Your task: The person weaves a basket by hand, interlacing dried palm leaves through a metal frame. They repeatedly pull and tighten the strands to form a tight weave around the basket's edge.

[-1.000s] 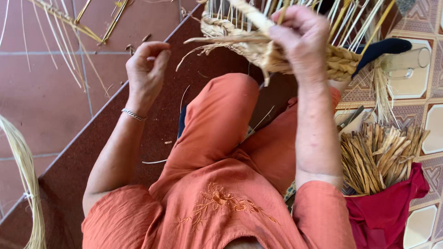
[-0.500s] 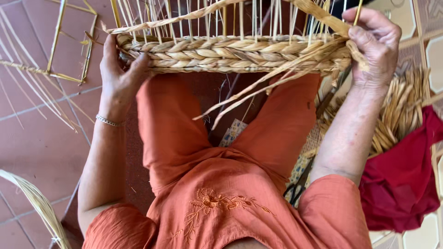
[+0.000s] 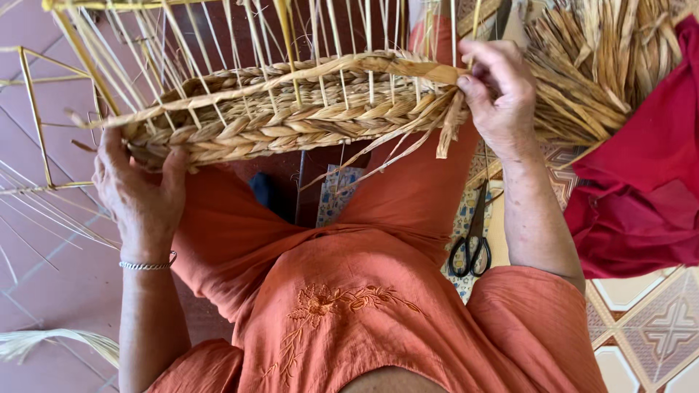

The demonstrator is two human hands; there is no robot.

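A half-woven straw basket point(image 3: 291, 109) on a thin yellow wire frame rests above my knees, its lower rows braided and bare uprights rising from it. My left hand point(image 3: 138, 193) grips the basket's left end from below. My right hand point(image 3: 495, 94) pinches a flat straw strand point(image 3: 328, 73) at the basket's right end, where loose strand tails hang down. I am sitting in an orange dress.
A bundle of dry straw point(image 3: 604, 65) lies on a red cloth point(image 3: 641, 196) to my right. Black-handled scissors point(image 3: 473, 240) lie by my right thigh. An empty yellow wire frame point(image 3: 36, 116) stands on the red floor tiles at my left.
The basket has turned and tilted, its left end lower now. My left hand has shifted under that end, and my right hand has drawn the strand across the top row.
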